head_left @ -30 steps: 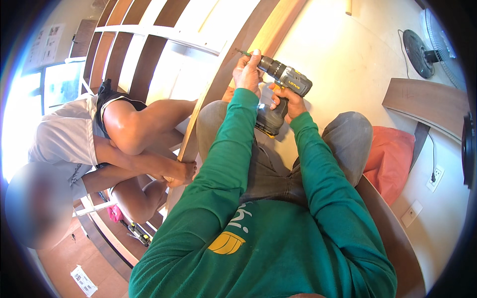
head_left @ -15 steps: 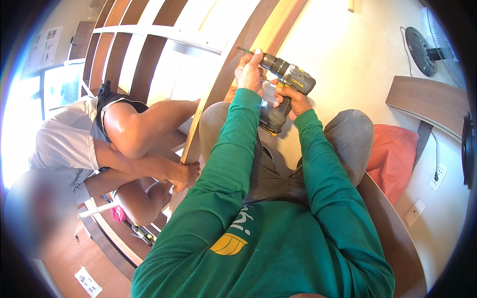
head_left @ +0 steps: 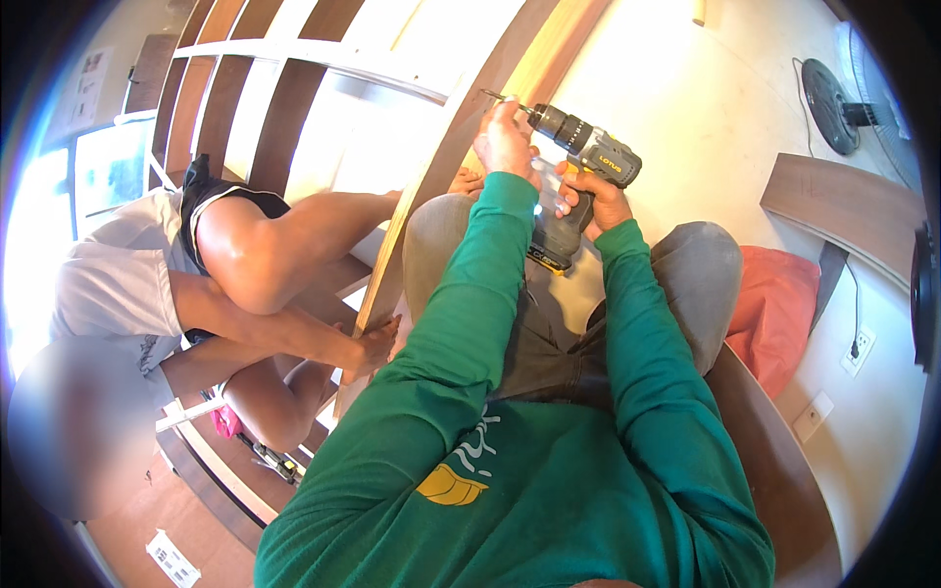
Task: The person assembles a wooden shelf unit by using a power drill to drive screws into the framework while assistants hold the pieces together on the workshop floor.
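Note:
A black and grey cordless drill (head_left: 606,155) is in my right hand (head_left: 600,199), whose fingers wrap round its grip. Its chuck faces the upper left. A thin drill bit (head_left: 493,95) sticks out from it, the tip near a brown wooden panel (head_left: 446,142). My left hand (head_left: 504,147) is closed at the bit just ahead of the chuck, fingertips pinched on it; part of the fingers is hidden. The drill's battery end hangs above my lap, between my knees.
A co-worker's hand (head_left: 377,348) presses on the panel's lower part at left. Behind stands a slatted wooden frame (head_left: 294,118). At right are a fan (head_left: 831,106), a curved board (head_left: 843,206) and red cloth (head_left: 774,314). Another drill (head_left: 274,461) lies lower left.
Both my hands and the drill have shifted slightly right. My left fingers sit a little differently at the bit. The co-worker's hand stays on the panel.

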### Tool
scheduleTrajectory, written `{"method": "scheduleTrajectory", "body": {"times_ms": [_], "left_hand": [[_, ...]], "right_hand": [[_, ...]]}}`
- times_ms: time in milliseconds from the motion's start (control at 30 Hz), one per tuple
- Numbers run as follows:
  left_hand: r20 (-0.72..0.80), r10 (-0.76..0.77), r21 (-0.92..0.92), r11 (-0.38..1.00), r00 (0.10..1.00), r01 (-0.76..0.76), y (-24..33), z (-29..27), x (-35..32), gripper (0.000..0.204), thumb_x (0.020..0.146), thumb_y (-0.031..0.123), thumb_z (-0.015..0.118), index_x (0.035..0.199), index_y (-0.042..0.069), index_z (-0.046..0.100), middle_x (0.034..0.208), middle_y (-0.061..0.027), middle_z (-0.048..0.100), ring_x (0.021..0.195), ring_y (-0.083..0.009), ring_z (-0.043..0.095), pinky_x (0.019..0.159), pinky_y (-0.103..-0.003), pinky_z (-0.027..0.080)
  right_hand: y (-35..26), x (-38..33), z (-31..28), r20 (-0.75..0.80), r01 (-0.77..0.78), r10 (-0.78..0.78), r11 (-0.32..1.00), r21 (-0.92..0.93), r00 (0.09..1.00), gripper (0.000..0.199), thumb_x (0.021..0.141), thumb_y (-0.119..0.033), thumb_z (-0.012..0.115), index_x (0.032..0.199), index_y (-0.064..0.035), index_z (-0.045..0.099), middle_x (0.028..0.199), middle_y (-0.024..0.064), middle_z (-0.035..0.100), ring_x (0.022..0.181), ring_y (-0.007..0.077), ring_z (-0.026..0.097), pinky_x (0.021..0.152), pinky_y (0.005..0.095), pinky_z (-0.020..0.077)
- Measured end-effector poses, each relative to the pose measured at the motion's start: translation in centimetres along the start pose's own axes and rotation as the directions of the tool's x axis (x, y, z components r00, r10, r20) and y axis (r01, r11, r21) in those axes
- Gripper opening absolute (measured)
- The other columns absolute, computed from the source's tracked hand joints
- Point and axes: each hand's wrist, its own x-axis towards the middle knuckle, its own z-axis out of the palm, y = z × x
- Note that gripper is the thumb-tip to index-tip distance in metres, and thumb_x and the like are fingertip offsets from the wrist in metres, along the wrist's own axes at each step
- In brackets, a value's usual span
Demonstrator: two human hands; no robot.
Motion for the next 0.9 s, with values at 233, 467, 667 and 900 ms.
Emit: {"method": "scheduleTrajectory", "body": {"times_ms": [233, 467, 667, 900], "left_hand": [[-0.032, 0.018, -0.261, 0.965, 0.999, -0.026, 0.7, -1.3, 2.3, 0.024, 0.097, 0.025, 0.065, 0.109, 0.004, 0.062, 0.08, 0.002, 0.041, 0.054, -0.0059, 0.033, 0.043, -0.023, 0.027], [0.063, 0.008, -0.258, 0.966, 0.998, 0.009, 1.3, -1.5, 3.2, 0.023, 0.101, 0.031, 0.062, 0.11, 0.01, 0.064, 0.076, 0.0047, 0.037, 0.054, -0.0059, 0.032, 0.043, -0.022, 0.029], [0.067, 0.04, -0.27, 0.963, 0.997, -0.02, 1.0, -2.0, 4.3, 0.024, 0.1, 0.03, 0.064, 0.11, 0.008, 0.063, 0.07, 0.0061, 0.035, 0.051, -0.0049, 0.026, 0.043, -0.023, 0.023], [0.194, -0.103, -0.254, 0.955, 0.976, 0.152, 0.6, -1.5, 4.0, 0.009, 0.097, 0.022, 0.061, 0.094, 0.014, 0.057, 0.069, 0.0047, 0.035, 0.052, -0.0074, 0.031, 0.043, -0.024, 0.027]], "right_hand": [[-0.3, 0.0, 0.7, -0.027, 0.013, -0.013, 1.0, 0.001, 1.0, 0.018, 0.084, -0.014, 0.068, 0.095, -0.0024, 0.06, 0.064, 0.0037, 0.053, 0.056, 0.0161, 0.054, 0.056, 0.0326, 0.0505], [-1.0, -0.7, 0.2, -0.064, 0.018, -0.02, 0.999, -0.03, 0.998, 0.022, 0.085, -0.015, 0.069, 0.101, -0.0035, 0.06, 0.064, 0.0025, 0.051, 0.056, 0.0145, 0.053, 0.054, 0.0344, 0.0505], [-1.3, -1.4, 0.7, -0.077, 0.053, -0.057, 0.997, -0.053, 0.995, 0.023, 0.082, -0.018, 0.07, 0.096, -0.0025, 0.061, 0.063, 0.0039, 0.053, 0.054, 0.0162, 0.054, 0.056, 0.0334, 0.0516], [-1.2, -2.9, 0.7, -0.097, 0.091, -0.1, 0.991, -0.096, 0.99, 0.03, 0.079, -0.016, 0.066, 0.102, 0.0031, 0.063, 0.063, 0.0037, 0.054, 0.055, 0.0141, 0.054, 0.056, 0.0308, 0.0511]]}}
